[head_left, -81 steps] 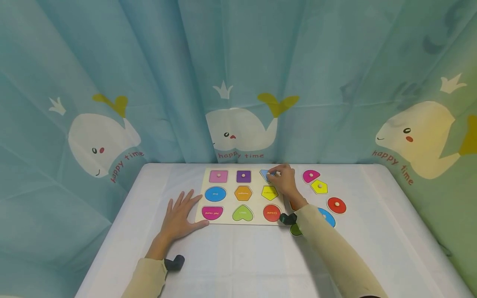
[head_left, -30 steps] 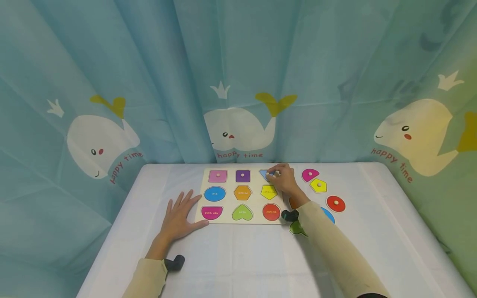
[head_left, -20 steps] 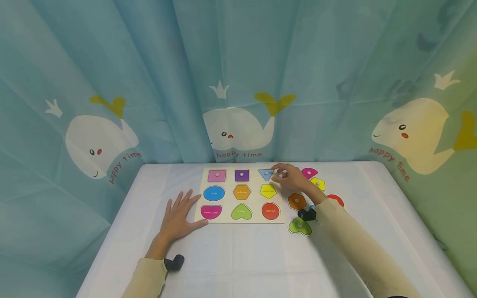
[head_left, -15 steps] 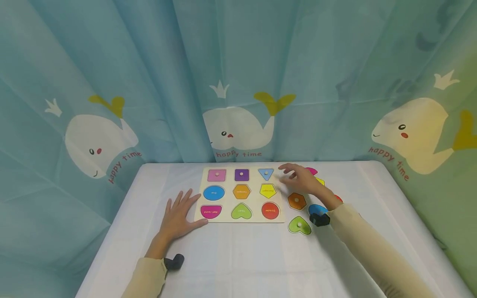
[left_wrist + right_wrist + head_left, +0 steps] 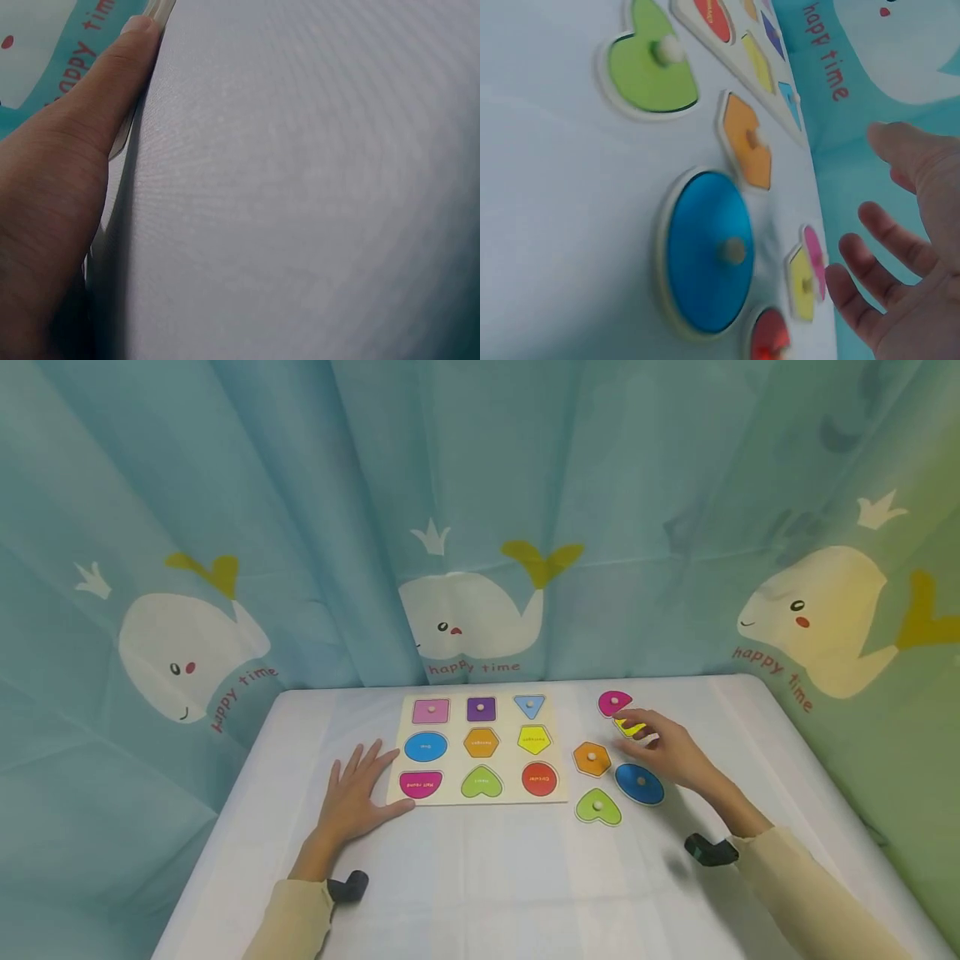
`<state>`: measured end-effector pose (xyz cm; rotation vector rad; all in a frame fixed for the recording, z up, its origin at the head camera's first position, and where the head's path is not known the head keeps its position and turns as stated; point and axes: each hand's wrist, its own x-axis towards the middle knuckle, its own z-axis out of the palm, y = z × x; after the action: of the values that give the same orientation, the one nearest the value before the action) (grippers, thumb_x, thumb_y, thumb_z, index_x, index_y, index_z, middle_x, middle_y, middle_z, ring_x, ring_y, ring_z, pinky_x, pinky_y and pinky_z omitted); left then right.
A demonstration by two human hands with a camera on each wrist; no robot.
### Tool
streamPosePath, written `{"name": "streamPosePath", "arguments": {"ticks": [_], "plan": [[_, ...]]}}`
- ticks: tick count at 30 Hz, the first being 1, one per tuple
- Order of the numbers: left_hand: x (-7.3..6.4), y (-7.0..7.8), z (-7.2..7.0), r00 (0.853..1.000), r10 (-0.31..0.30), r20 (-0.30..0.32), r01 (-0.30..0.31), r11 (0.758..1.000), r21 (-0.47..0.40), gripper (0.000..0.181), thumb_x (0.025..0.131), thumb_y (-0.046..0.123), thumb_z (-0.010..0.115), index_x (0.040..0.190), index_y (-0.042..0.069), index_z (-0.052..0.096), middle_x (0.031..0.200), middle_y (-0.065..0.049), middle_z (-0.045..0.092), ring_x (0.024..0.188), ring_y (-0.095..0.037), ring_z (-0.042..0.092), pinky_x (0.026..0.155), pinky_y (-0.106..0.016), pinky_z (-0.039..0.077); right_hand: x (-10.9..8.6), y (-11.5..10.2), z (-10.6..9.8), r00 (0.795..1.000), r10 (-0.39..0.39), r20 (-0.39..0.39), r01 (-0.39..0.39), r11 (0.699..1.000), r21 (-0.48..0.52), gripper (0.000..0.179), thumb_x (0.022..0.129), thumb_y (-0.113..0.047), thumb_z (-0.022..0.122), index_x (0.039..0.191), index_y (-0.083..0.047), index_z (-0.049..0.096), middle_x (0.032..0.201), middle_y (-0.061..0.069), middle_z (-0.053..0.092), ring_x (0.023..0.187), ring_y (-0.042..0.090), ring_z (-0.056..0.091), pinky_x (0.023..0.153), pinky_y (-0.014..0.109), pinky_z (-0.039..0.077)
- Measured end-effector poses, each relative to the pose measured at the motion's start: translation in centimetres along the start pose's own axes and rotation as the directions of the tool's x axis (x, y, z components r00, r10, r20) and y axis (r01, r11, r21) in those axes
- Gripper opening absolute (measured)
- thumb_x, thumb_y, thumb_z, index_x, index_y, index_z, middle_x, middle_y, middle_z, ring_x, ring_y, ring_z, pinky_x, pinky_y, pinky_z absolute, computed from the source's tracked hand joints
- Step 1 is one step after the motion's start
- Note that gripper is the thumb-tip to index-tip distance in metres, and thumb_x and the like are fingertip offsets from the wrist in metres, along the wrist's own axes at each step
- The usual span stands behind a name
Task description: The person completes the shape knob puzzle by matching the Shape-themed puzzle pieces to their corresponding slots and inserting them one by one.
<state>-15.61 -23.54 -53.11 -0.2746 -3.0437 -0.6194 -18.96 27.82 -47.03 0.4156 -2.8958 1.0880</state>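
Observation:
A white peg puzzle board lies flat on the table. Knobbed pieces sit in its back row: a pink square, a purple square and a light blue triangle. My left hand rests at the board's left edge, fingers spread; its thumb touches the board corner in the left wrist view. Above the loose pieces hovers my right hand, loosely bent and holding nothing. It partly covers the yellow pentagon and is near the blue oval. The red circle shows only in the right wrist view.
Other knobbed pieces lie right of the board: a magenta half round, an orange hexagon and a green heart. A whale-print curtain hangs behind the white table. Black wrist cameras sit at both cuffs.
My right hand has let go of the light blue triangle, now in the board's back right slot, and moved right over the loose pieces. The left hand stays at the board's edge.

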Motion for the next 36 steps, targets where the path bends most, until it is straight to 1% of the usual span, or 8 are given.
{"name": "streamPosePath", "arguments": {"ticks": [4,7,11,14,17,24,29,36], "plan": [[0.0,-0.1,0.1,1.000,-0.003,0.003,0.003,1.000,0.001,0.094,0.078,0.063,0.077,0.155,0.019,0.046,0.168,-0.014,0.028,0.155,-0.043,0.014,0.119,-0.071,0.002,-1.8,0.8,-0.1,1.000,0.020,-0.021,-0.020,1.000,0.007,0.048,0.095,-0.018,0.076,0.138,-0.005,0.059,0.122,0.020,0.066,0.098,0.030,0.063,0.081,0.028,0.058],[0.1,-0.1,0.1,1.000,-0.002,0.004,0.002,1.000,0.002,0.094,0.079,0.064,0.077,0.155,0.019,0.046,0.168,-0.014,0.028,0.155,-0.043,0.014,0.119,-0.072,0.002,-3.2,1.3,0.0,0.999,0.030,-0.044,-0.030,0.999,0.012,0.049,0.094,-0.019,0.076,0.139,-0.006,0.059,0.119,0.019,0.067,0.095,0.029,0.061,0.077,0.021,0.055],[0.0,0.0,0.1,1.000,0.007,-0.006,-0.007,1.000,-0.001,0.094,0.078,0.062,0.077,0.155,0.019,0.046,0.167,-0.015,0.029,0.155,-0.044,0.015,0.119,-0.073,0.004,-4.7,1.9,0.8,0.995,0.016,-0.103,-0.013,1.000,0.028,0.048,0.092,-0.017,0.079,0.135,-0.007,0.062,0.111,0.016,0.068,0.093,0.027,0.061,0.077,0.023,0.057],[-0.1,0.1,-0.1,1.000,0.010,-0.015,-0.010,1.000,-0.005,0.093,0.078,0.060,0.078,0.155,0.018,0.046,0.167,-0.015,0.029,0.155,-0.044,0.015,0.119,-0.073,0.004,-5.5,2.4,1.5,0.990,0.006,-0.138,0.000,0.999,0.041,0.045,0.090,-0.014,0.081,0.130,-0.005,0.065,0.100,0.012,0.065,0.088,0.025,0.059,0.072,0.020,0.054],[0.0,0.0,-0.1,1.000,0.008,-0.009,-0.008,1.000,-0.006,0.093,0.079,0.059,0.078,0.155,0.018,0.046,0.168,-0.015,0.028,0.155,-0.044,0.014,0.119,-0.072,0.003,-6.2,2.9,2.1,0.988,0.029,-0.151,-0.024,0.999,0.037,0.042,0.089,-0.013,0.082,0.127,-0.003,0.068,0.095,0.008,0.060,0.084,0.022,0.054,0.068,0.018,0.051],[0.1,0.0,0.0,1.000,0.006,0.000,-0.006,1.000,0.000,0.093,0.079,0.060,0.078,0.155,0.018,0.046,0.167,-0.015,0.028,0.155,-0.044,0.014,0.119,-0.072,0.003,-7.0,3.2,2.9,0.982,0.101,-0.157,-0.100,0.995,0.015,0.037,0.088,-0.018,0.083,0.121,-0.005,0.071,0.103,0.008,0.061,0.089,0.020,0.051,0.070,0.015,0.048],[0.1,0.0,0.0,1.000,0.009,-0.007,-0.009,1.000,-0.012,0.093,0.078,0.059,0.079,0.155,0.018,0.046,0.167,-0.015,0.029,0.155,-0.044,0.015,0.119,-0.072,0.003,-7.2,3.2,3.1,0.980,0.096,-0.173,-0.097,0.995,0.000,0.028,0.088,-0.017,0.083,0.113,-0.008,0.075,0.111,0.011,0.064,0.092,0.022,0.053,0.073,0.018,0.047],[0.0,0.0,0.0,1.000,0.013,-0.013,-0.013,1.000,-0.008,0.093,0.078,0.060,0.079,0.155,0.018,0.046,0.167,-0.015,0.029,0.155,-0.044,0.015,0.119,-0.072,0.004,-7.2,3.0,3.7,0.969,0.092,-0.228,-0.094,0.996,0.002,0.024,0.085,-0.013,0.085,0.107,-0.007,0.077,0.110,0.013,0.063,0.091,0.024,0.055,0.070,0.017,0.049]]}}
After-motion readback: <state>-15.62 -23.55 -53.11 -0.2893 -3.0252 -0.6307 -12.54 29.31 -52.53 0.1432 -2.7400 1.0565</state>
